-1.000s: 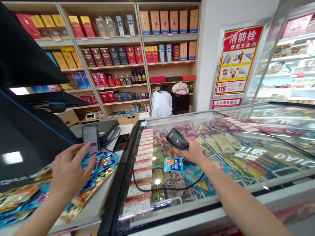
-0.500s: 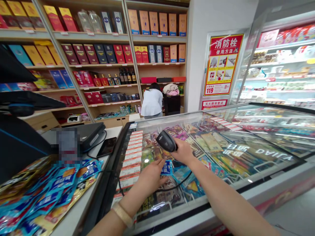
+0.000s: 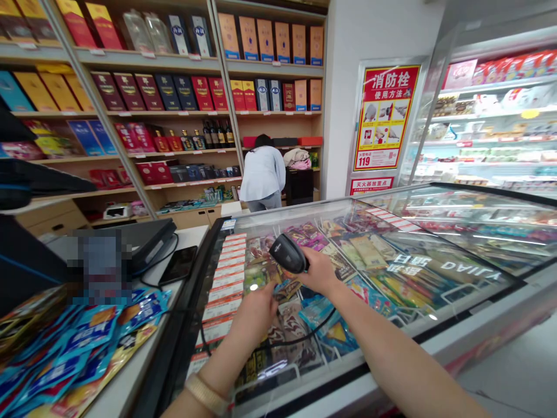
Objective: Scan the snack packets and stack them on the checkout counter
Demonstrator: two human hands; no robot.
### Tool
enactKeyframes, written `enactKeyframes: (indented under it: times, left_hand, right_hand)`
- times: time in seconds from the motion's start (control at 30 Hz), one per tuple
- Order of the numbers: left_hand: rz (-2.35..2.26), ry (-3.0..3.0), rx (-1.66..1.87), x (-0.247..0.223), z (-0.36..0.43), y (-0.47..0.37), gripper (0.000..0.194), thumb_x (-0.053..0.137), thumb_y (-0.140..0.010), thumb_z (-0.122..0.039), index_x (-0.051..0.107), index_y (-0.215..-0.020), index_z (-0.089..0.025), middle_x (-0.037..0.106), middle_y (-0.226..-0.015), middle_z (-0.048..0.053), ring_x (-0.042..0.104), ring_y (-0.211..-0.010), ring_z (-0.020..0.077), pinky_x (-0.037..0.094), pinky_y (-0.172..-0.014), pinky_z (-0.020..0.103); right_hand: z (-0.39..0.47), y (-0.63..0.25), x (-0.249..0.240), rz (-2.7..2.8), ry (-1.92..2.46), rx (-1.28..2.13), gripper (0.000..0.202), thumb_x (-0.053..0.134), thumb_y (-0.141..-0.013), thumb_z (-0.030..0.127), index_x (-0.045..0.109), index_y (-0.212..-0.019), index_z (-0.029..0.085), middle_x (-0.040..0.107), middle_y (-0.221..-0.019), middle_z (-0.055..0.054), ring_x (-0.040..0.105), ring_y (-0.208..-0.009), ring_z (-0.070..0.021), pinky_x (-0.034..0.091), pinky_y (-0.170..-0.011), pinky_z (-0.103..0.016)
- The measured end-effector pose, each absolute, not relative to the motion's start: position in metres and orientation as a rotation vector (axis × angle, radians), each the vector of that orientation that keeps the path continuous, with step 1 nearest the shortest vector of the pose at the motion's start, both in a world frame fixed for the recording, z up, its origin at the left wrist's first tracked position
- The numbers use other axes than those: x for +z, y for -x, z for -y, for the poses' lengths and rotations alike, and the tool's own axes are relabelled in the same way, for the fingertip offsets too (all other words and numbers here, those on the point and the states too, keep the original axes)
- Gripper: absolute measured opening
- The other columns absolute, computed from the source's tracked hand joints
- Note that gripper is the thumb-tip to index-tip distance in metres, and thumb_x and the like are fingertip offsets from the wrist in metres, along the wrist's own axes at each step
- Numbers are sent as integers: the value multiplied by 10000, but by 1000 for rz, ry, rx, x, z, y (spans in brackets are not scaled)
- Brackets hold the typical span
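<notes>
My right hand (image 3: 319, 271) is wrapped round the handle of a black barcode scanner (image 3: 288, 253), its head turned to the left above the glass lid of a chest freezer (image 3: 265, 400). A thin black cable (image 3: 300, 338) loops over the glass below the hand. My left hand (image 3: 257, 309), with a woven band on the wrist, is held low over the glass, just left of and nearer than the scanner. Its fingers are curled together, and whatever they hold is hidden. Beneath the glass lie colourful ice cream packs (image 3: 300, 325).
Blue and gold snack packets (image 3: 82, 348) lie heaped on the counter at left, near a black phone (image 3: 178, 265) and dark checkout equipment (image 3: 152, 247). Behind the freezer, a person (image 3: 263, 174) bends toward shelves of boxed bottles. Price labels (image 3: 224, 290) line the freezer's left side.
My left hand has drawn back a little and its spread fingers have curled in. The small blue packet beside it no longer shows. The scanner stays in my right hand. The person behind has straightened slightly.
</notes>
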State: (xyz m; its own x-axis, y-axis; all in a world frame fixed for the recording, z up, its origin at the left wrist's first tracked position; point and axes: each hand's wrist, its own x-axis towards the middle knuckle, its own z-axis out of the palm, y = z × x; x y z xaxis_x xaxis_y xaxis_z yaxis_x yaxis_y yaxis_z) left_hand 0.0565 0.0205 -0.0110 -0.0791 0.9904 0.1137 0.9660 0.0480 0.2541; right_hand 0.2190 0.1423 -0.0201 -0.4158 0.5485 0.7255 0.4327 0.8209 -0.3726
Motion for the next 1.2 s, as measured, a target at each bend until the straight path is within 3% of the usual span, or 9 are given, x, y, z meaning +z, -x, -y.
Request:
enactKeyframes:
  times: [0.07, 0.17, 0.27, 0.47, 0.6, 0.77, 0.93, 1.2]
  left_hand:
    - [-2219, -1895, 695, -14, -23, -44, 277, 417, -828, -161, 649, -979, -155, 670, -747, 75, 643, -722, 206, 443, -686, 292]
    - [-2068, -1557, 1189, -18, -28, -26, 183, 449, -794, -217, 618, -741, -172, 599, -622, 17, 579, -631, 178, 439, -636, 274]
    - [-1751, -1084, 1500, -17, -30, -15, 171, 476, -768, -232, 628, -819, -172, 624, -664, 2, 571, -605, 158, 473, -599, 269]
    - [-1537, -664, 1668, -4, -27, -11, 178, 536, -788, -180, 628, -940, -188, 679, -811, 12, 573, -560, 106, 482, -495, 214]
    - [-1330, -596, 1848, -3, -27, -12, 235, 541, -817, -147, 625, -1033, -186, 701, -999, 50, 664, -771, 128, 576, -694, 272]
    - [-1183, -544, 2002, 0, -28, -15, 215, 551, -838, -127, 639, -1031, -160, 701, -1093, 101, 680, -973, 180, 543, -933, 403]
    - [-1162, -480, 2056, 3, -29, -17, 166, 521, -858, -95, 665, -928, -135, 701, -1120, 115, 662, -1052, 179, 515, -982, 365]
    - [-1161, -601, 2100, -3, -32, -17, 166, 611, -822, -180, 679, -969, -145, 705, -1121, 113, 645, -1097, 203, 469, -1037, 403]
  right_hand:
    - [-142, -219, -20, 2075, 728, 158, 331, 700, -731, 348, 635, -1015, 190, 716, -938, -83, 683, -844, -249, 497, -712, -303]
    - [-140, -218, -20, 2078, 722, 161, 353, 698, -735, 358, 634, -1036, 186, 718, -964, -96, 684, -875, -260, 500, -735, -311]
    - [-137, -218, -18, 2074, 718, 165, 362, 700, -736, 369, 635, -1037, 180, 720, -953, -98, 685, -865, -258, 499, -724, -308]
    - [-132, -217, -15, 2127, 642, 193, 305, 683, -733, 345, 641, -991, 187, 719, -907, -85, 678, -824, -234, 485, -696, -288]
    - [-126, -215, -13, 2247, 622, 230, 254, 684, -716, 309, 643, -942, 200, 715, -872, -63, 668, -780, -215, 463, -666, -270]
    - [-119, -211, -9, 2376, 645, 261, 225, 676, -737, 306, 651, -943, 219, 719, -848, -38, 671, -772, -204, 435, -643, -250]
    - [-115, -209, -5, 2392, 669, 311, 231, 688, -739, 304, 656, -953, 223, 720, -840, -29, 676, -774, -202, 430, -635, -241]
    - [-115, -208, -5, 2377, 720, 296, 237, 682, -723, 278, 648, -951, 221, 725, -843, -28, 679, -780, -213, 431, -638, -243]
